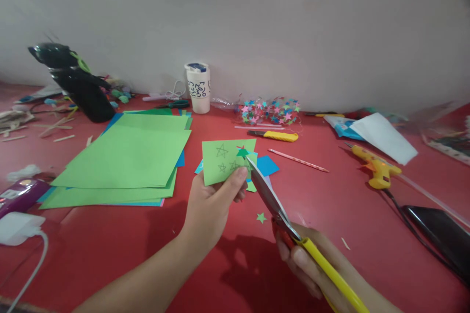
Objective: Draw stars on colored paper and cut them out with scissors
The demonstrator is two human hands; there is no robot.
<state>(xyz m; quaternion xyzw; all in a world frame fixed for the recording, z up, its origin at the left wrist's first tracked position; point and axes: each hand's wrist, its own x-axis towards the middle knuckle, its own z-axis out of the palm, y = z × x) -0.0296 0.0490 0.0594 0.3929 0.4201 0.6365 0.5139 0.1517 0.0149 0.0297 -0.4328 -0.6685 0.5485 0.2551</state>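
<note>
Between thumb and fingers, my left hand (216,200) pinches a light green paper (211,168) with several stars drawn on it in pencil. My right hand (308,259) is wrapped round yellow-handled scissors (270,195), whose blade tips touch or nearly touch the paper's right edge. A dark green star (242,152) shows near those tips; whether it lies on the paper or behind it I cannot tell. Below, on the red table, rests a light green cut-out star (261,217). Blue paper pieces (268,166) lie partly hidden behind the held paper.
Stacked green sheets (128,156) cover the left side, with a black bottle (79,83) behind. A white cup (199,89), star-dotted clear material (270,111), a yellow cutter (279,136) and a pencil (298,160) lie beyond my hands. A yellow glue gun (376,166) and black phone-like object (440,230) are right.
</note>
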